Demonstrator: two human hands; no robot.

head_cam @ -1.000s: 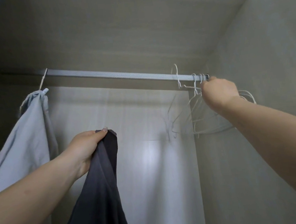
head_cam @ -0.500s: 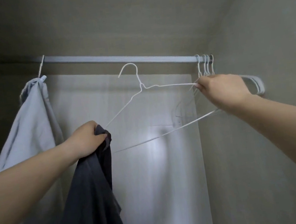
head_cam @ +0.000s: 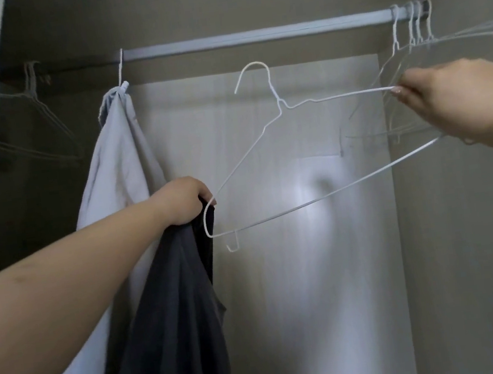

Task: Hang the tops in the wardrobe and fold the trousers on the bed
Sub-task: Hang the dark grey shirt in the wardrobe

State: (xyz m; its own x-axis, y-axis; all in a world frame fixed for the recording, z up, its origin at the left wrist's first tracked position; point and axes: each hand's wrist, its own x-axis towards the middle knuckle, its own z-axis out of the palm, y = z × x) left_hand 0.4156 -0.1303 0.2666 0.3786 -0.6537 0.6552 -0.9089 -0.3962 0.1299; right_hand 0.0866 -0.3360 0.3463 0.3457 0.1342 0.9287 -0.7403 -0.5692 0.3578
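Closest to me, the person's left hand is bunched tight round the top edge of a dark grey top, fingers curled into the cloth, and the rest of the garment hangs straight down below that fist. Just beside the knuckles, touching or nearly touching the cloth, sits the rounded end of a white wire hanger. The right hand pinches the other shoulder of that hanger between thumb and fingertips, so the wire stretches across from one grip to the other, tilted, hook up and free of the rail.

To my eye the step in hand is threading the hanger into the top. It would go best if the left hand opened the neckline a little, not keeping it crumpled, and the right hand fed the near end down through that opening, then levelled the wire so both shoulders seat evenly. A thin hanger like this will twist if held only at one end.

The top looks soft and limp, plain, matte, with a curved armhole or neck edge showing low on its right side.

Beyond the left grip, a pale blue garment hangs from the rail. Past the right hand, spare hangers cluster at the rail's far end.
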